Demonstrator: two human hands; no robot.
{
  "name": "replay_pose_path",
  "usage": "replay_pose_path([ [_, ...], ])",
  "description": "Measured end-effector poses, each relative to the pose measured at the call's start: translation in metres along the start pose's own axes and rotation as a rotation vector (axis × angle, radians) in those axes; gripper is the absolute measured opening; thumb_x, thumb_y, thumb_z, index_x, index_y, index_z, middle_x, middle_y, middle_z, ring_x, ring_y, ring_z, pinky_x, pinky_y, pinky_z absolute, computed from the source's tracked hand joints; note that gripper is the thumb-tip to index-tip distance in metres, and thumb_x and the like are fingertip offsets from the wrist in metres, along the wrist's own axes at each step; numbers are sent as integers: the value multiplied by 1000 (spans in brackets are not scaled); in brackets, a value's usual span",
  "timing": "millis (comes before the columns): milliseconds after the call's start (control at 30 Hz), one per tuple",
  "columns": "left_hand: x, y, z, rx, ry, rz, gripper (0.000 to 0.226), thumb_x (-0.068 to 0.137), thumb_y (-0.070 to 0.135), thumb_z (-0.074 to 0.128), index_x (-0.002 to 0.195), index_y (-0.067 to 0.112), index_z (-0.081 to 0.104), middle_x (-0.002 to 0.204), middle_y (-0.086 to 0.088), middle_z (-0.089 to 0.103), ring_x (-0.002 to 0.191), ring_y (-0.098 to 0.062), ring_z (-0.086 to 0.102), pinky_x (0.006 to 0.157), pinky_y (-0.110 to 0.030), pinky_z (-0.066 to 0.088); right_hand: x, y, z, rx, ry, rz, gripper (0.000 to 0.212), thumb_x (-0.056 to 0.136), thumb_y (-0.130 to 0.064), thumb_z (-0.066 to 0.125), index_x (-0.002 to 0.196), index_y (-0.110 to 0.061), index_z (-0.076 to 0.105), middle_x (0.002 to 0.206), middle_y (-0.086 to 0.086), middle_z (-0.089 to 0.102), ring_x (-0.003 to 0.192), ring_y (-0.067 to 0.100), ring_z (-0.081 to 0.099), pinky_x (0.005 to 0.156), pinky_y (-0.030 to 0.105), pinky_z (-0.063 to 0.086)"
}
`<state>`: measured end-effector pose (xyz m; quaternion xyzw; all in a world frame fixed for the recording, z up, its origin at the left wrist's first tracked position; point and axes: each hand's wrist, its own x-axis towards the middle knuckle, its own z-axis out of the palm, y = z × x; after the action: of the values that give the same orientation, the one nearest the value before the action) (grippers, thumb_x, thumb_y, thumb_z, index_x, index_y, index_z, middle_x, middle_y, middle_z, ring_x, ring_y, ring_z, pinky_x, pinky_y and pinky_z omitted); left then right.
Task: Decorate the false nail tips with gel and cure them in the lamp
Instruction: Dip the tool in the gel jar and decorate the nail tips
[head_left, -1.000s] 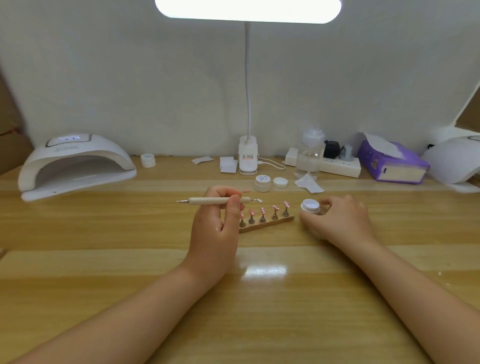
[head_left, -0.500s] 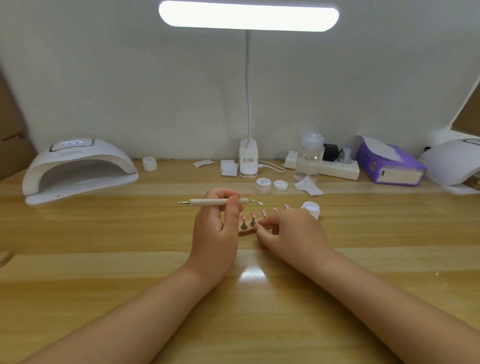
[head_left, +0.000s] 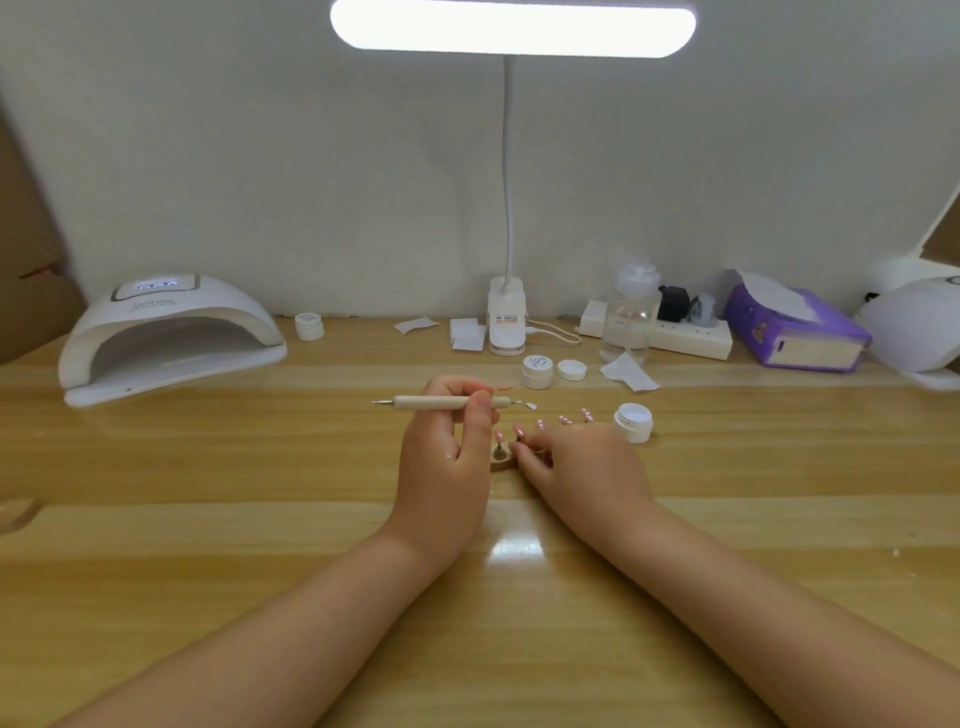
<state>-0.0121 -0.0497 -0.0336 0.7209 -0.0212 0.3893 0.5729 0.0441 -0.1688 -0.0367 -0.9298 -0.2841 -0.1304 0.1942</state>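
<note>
Both forearms reach in from the near edge of the wooden table (head_left: 208, 519). Left hand (head_left: 447, 457) pinches a dotting tool (head_left: 447, 402) between thumb and fingers, held level, its metal tip pointing right. Right hand (head_left: 582, 467) lies over the nail stand (head_left: 500, 457), fingers curled at the second post from the left; whether they actually pinch it, I cannot tell. Pink nail tips (head_left: 500, 436) show above the stand, most of the wooden base hidden by the hand. Open gel jar (head_left: 634, 422) sits just right of the right hand. Beyond, mid-table: closed jar (head_left: 537, 371) with a loose lid (head_left: 572, 370) beside it. Along the far edge: curing lamp (head_left: 166, 338) at the left, opening toward the near edge; small jar (head_left: 309, 326); desk lamp (head_left: 506, 322), lit; clear bottle (head_left: 629, 317); power strip (head_left: 691, 340); purple tissue pack (head_left: 795, 332).
</note>
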Motion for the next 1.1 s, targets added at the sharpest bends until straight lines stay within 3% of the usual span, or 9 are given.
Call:
replay_pose_path([
  [300,-2,2,-1,25,-6,11,14,94,20,47,86,29,52,74,6,62,65,7,56,59,-7,43,-5,-1,-6,-35,81,-81,38,98,-41,37,90,-22,69,83,-2,68,82,18,61,91,35,45],
  [467,-2,4,0,10,-6,10,13,94,21,48,85,29,52,70,11,62,64,5,58,58,-7,44,-6,2,-20,168,181,4,19,89,-36,56,84,-26,72,58,-12,56,60,9,53,53,25,39],
  [633,-2,7,0,3,-10,-5,9,88,27,45,84,28,53,68,9,62,64,5,57,57,-7,44,-12,16,-18,328,90,71,9,85,-32,62,83,-30,70,62,-20,58,53,0,50,54,22,43],
  [767,-4,9,-1,-2,-50,-19,8,86,23,45,85,25,53,75,15,66,63,1,58,56,-9,44,-18,24,-12,471,155,59,7,82,-26,66,77,-23,70,62,-16,61,48,4,48,55,24,44],
  [933,-6,12,0,46,-77,8,10,87,24,46,84,27,55,82,5,66,71,-28,61,63,-38,49,-16,25,-11,578,237,19,8,79,-23,70,71,-22,69,62,-17,63,47,5,50,50,15,41],
  [1100,-8,13,0,75,-99,35,12,88,23,46,82,28,56,80,4,64,71,-24,60,62,-34,47,-17,26,-9,611,216,14,3,79,-23,70,75,-23,71,63,-15,65,47,5,51,52,13,42],
])
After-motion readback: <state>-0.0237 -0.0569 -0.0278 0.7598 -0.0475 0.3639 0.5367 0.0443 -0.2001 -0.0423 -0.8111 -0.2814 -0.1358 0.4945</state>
